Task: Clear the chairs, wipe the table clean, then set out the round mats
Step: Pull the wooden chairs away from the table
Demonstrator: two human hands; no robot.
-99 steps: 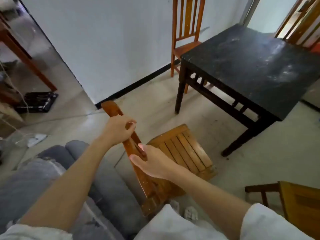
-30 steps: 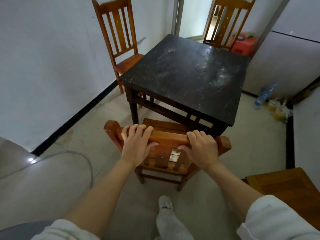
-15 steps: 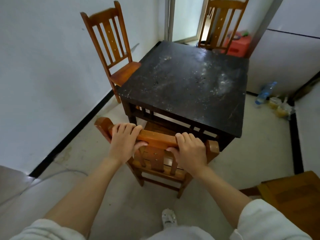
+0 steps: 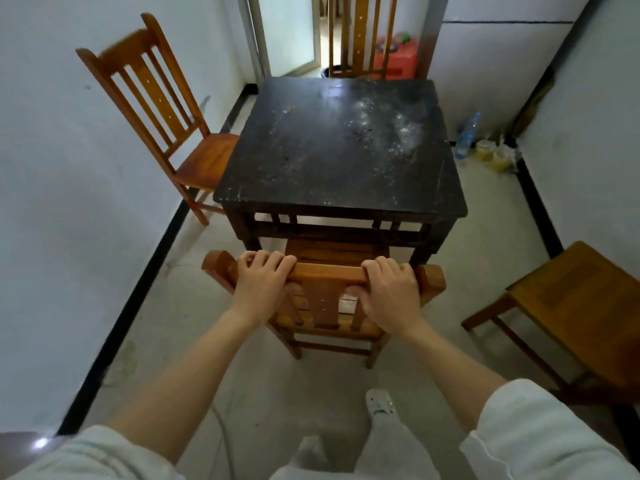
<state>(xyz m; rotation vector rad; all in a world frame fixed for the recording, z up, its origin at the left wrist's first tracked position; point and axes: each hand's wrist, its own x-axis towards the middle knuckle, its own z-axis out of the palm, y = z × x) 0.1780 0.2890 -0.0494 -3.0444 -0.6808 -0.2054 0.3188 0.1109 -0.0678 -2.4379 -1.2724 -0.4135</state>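
A dark square table [image 4: 332, 161] stands ahead, its top smeared with white dust. An orange wooden chair [image 4: 325, 282] stands upright at the table's near side, its seat partly under the tabletop. My left hand [image 4: 259, 289] grips the left part of its top rail. On the right part of the same rail my right hand [image 4: 391, 292] is closed. A second chair [image 4: 166, 116] stands at the table's left side against the wall, and a third chair [image 4: 356, 36] at the far side. No round mats are in view.
A wooden stool or small table [image 4: 581, 306] stands close on my right. Bottles and bags [image 4: 485, 147] lie on the floor by the right wall. A red container [image 4: 398, 60] sits behind the far chair near a doorway. White walls close in on both sides.
Over the earlier frames the chair went from tilted beside me to upright at the table's near side. Since half a second ago it has slid further in and squared up.
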